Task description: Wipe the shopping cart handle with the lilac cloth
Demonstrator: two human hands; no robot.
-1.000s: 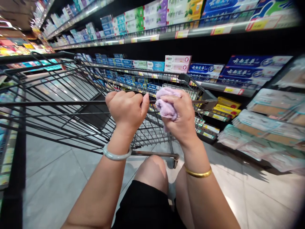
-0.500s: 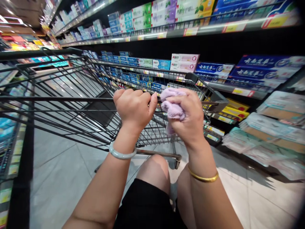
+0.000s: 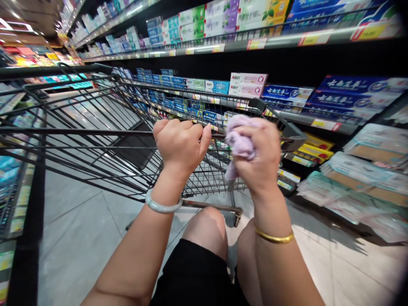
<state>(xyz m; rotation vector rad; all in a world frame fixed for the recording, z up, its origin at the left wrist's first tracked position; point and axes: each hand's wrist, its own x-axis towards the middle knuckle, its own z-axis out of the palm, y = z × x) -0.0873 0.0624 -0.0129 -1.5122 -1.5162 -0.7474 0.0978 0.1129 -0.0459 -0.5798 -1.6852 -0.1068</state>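
My left hand (image 3: 181, 142) is wrapped round a dark metal bar of the shopping cart (image 3: 95, 132), its thumb lying along the near side. Bunched in the fist of my right hand (image 3: 264, 148) is a lilac cloth (image 3: 239, 138), pressed round the same bar just to the right. The cloth's fuzzy folds stick out on the left of the fingers, and a tail of it hangs below. How far it wraps the bar behind the hand is hidden. A pale bangle (image 3: 164, 207) circles the left wrist and a gold bangle (image 3: 276, 239) the right.
Shelves of boxed goods run along the right, with blue boxes (image 3: 347, 97) close by and pink-white boxes (image 3: 247, 84) farther in. Plastic-wrapped packs (image 3: 366, 178) are stacked low at the right. Another shelf (image 3: 21, 204) lines the left. A cart wheel (image 3: 237, 220) stands before my knees.
My right hand has slid a little to the right along the bar with the lilac cloth. My left hand keeps its grip in nearly the same spot.
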